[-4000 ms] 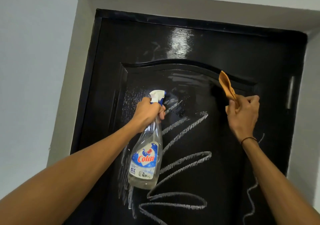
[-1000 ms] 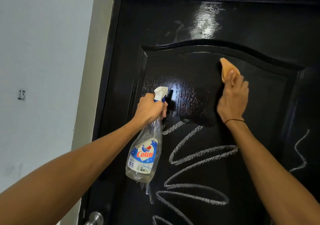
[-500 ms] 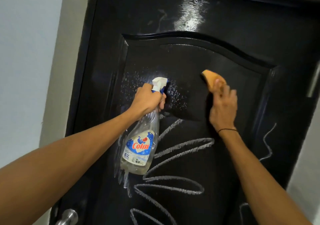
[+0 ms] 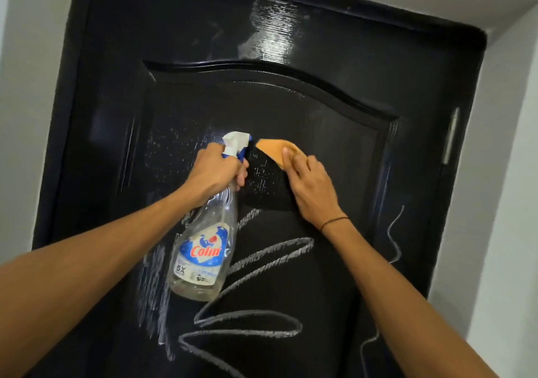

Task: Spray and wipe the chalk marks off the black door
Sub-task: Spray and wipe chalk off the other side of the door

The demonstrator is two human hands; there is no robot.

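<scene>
Since a moment ago my right hand (image 4: 310, 187) has slid the orange cloth (image 4: 275, 151) left, until it sits just beside the nozzle of the spray bottle (image 4: 203, 246). That hand lies flat, fingers straight, pressing the one cloth against the black door (image 4: 334, 121). My left hand (image 4: 217, 174) grips the single bottle's neck, arm reaching up. White chalk marks (image 4: 256, 264) zigzag below both hands; another thin squiggle runs at the right.

A home, by the look of it: a glossy black panelled door (image 4: 291, 42) set in a plain grey frame (image 4: 509, 144), pale painted wall (image 4: 17, 86) left of it, a household spray bottle (image 4: 203, 249) held before it.
</scene>
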